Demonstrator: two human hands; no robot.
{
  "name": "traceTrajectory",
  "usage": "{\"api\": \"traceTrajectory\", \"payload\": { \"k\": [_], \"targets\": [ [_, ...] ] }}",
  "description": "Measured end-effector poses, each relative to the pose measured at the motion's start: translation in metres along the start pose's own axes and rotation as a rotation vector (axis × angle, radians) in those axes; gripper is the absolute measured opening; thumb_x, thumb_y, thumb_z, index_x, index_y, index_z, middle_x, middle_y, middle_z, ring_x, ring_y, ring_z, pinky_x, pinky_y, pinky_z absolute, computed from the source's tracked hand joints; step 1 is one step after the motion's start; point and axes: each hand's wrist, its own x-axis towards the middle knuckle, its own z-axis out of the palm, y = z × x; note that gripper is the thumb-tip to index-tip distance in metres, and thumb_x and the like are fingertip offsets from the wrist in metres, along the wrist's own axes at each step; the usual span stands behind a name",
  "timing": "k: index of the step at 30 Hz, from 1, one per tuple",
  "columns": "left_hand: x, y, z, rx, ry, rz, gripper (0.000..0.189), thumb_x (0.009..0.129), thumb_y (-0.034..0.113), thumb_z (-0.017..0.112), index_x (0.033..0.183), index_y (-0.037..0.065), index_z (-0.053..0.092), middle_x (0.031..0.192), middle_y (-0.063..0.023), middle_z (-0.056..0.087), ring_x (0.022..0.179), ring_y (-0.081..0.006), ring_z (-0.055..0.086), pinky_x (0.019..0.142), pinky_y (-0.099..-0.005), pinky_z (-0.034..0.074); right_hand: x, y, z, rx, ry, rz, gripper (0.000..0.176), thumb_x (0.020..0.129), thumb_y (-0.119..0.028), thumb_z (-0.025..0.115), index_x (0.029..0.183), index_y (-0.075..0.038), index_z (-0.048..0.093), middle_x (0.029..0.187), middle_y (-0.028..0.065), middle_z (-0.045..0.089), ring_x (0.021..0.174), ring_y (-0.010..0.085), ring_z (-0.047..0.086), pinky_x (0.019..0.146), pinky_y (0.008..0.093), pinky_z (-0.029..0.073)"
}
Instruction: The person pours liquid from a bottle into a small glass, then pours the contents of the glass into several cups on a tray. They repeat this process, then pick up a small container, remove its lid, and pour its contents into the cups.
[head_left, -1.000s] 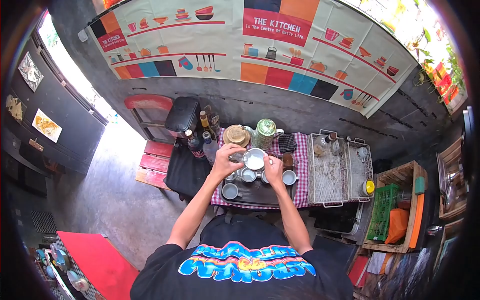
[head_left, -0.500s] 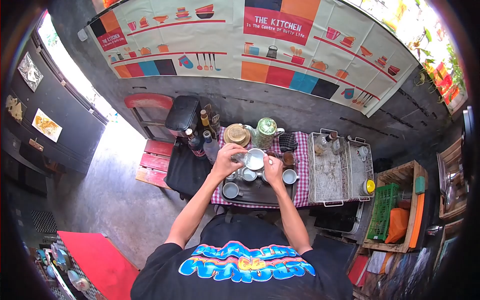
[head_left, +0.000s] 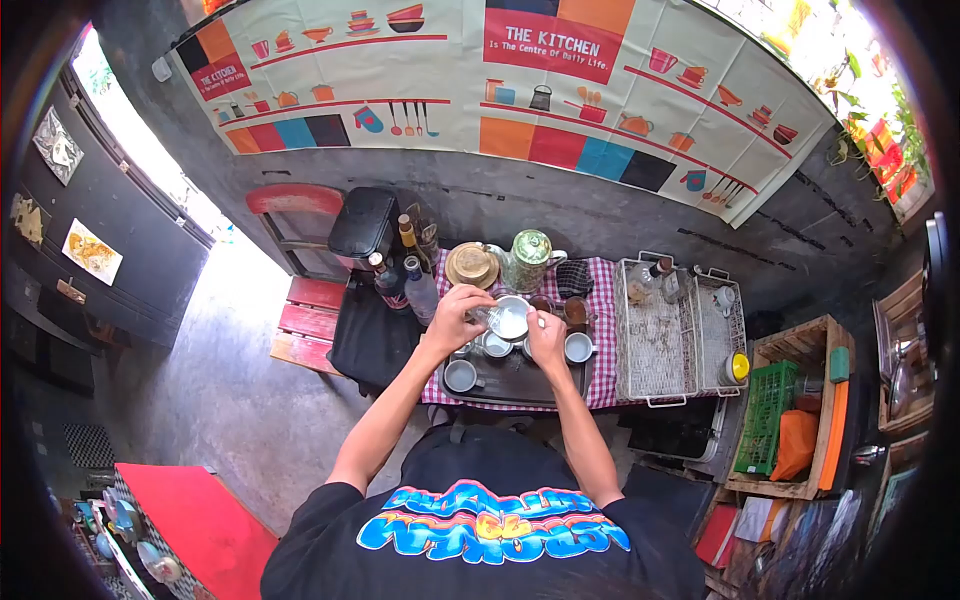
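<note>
Over the tray, my right hand [head_left: 547, 338] grips a white mug [head_left: 512, 318], its mouth facing up at me. My left hand [head_left: 458, 318] has its fingers closed around a clear glass [head_left: 484, 316], held right beside the mug's rim. Below them lies a dark tray [head_left: 520, 382] carrying several white mugs, among them one mug [head_left: 461, 376] at the front left and another mug [head_left: 579, 348] at the right. A third mug [head_left: 497, 345] sits just beneath my hands, partly covered by them. Glasses with brown contents [head_left: 575, 311] stand behind my right hand.
A green patterned lidded pot [head_left: 530, 258] and a stack of tan round dishes [head_left: 472, 265] stand at the back of the checkered cloth [head_left: 603, 300]. Several bottles [head_left: 421, 290] are on the left. White wire baskets [head_left: 660, 350] stand right, near a wooden crate [head_left: 828, 400].
The view has shifted slightly. Both hands keep their hold on the glass and the mug, in nearly the same place.
</note>
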Motion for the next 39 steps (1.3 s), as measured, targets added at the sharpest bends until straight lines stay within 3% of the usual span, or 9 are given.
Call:
{"api": "traceTrajectory", "payload": {
  "k": [11,17,21,27,29,32,36,39],
  "targets": [
    [0.004,0.01,0.003,0.016,-0.057,0.057,0.043,0.056,-0.006,0.074,0.098,0.006,0.075,0.101,-0.0065,0.07,0.101,-0.0273,0.064,0.092,-0.0383,0.053,-0.005,-0.004,-0.011,0.022,0.025,-0.025,0.046,0.1,-0.031,0.059,0.073,0.006,0.055,0.06,0.0208,0.046,0.053,0.0199,0.045,0.054,0.0413,0.04],
    [0.004,0.012,0.006,0.02,-0.095,0.103,0.045,0.057,-0.005,0.075,0.1,0.006,0.074,0.102,-0.0062,0.069,0.102,-0.0274,0.063,0.091,-0.0389,0.053,-0.009,0.001,-0.016,0.012,0.018,-0.017,0.047,0.1,-0.032,0.059,0.073,0.006,0.054,0.059,0.0196,0.044,0.053,0.0183,0.043,0.053,0.0415,0.039],
    [-0.002,0.011,0.011,0.027,-0.079,0.135,0.043,0.057,-0.004,0.076,0.098,0.005,0.072,0.101,-0.0078,0.069,0.101,-0.0285,0.064,0.09,-0.0394,0.053,-0.015,0.01,-0.018,0.044,0.022,-0.013,0.047,0.102,-0.031,0.057,0.073,0.006,0.053,0.058,0.0138,0.041,0.058,0.0126,0.039,0.053,0.0391,0.035],
    [-0.039,0.016,0.033,-0.065,0.143,-0.102,0.04,0.058,0.003,0.081,0.096,0.003,0.069,0.098,-0.0124,0.069,0.094,-0.032,0.068,0.087,-0.0387,0.054,-0.034,0.034,-0.021,0.073,0.008,0.04,0.046,0.103,-0.03,0.056,0.075,0.006,0.055,0.058,0.0091,0.041,0.06,0.0104,0.041,0.054,0.0369,0.035],
    [-0.058,0.016,0.04,-0.112,0.185,-0.265,0.041,0.059,0.006,0.084,0.097,0.002,0.069,0.098,-0.0117,0.07,0.092,-0.0269,0.07,0.084,-0.0353,0.055,-0.045,0.045,-0.022,0.075,-0.023,0.066,0.045,0.103,-0.03,0.056,0.076,0.006,0.055,0.059,0.0077,0.04,0.062,0.0097,0.04,0.054,0.0364,0.035],
    [-0.095,0.005,0.057,-0.179,0.258,-0.459,0.044,0.059,0.007,0.087,0.098,0.002,0.068,0.097,-0.0095,0.069,0.09,-0.0199,0.07,0.083,-0.0321,0.056,-0.065,0.059,-0.023,0.072,-0.084,0.127,0.043,0.101,-0.03,0.057,0.08,0.007,0.057,0.064,0.0208,0.043,0.059,0.0176,0.039,0.057,0.0404,0.04],
    [-0.137,0.004,0.069,-0.225,0.272,-0.594,0.045,0.061,0.006,0.088,0.101,0.001,0.066,0.1,-0.0083,0.068,0.094,-0.0187,0.07,0.09,-0.0311,0.056,-0.097,0.096,-0.016,-0.021,-0.14,0.211,0.042,0.102,-0.03,0.056,0.083,0.007,0.06,0.064,0.022,0.048,0.059,0.0192,0.041,0.058,0.041,0.041],
    [-0.156,0.006,0.076,-0.295,0.315,-0.635,0.045,0.062,0.004,0.087,0.101,0.001,0.065,0.101,-0.0078,0.068,0.095,-0.0183,0.07,0.09,-0.0316,0.057,-0.116,0.114,-0.01,0.013,-0.149,0.204,0.044,0.103,-0.03,0.056,0.081,0.008,0.058,0.061,0.0154,0.046,0.06,0.012,0.043,0.057,0.036,0.041]
  ]
}}
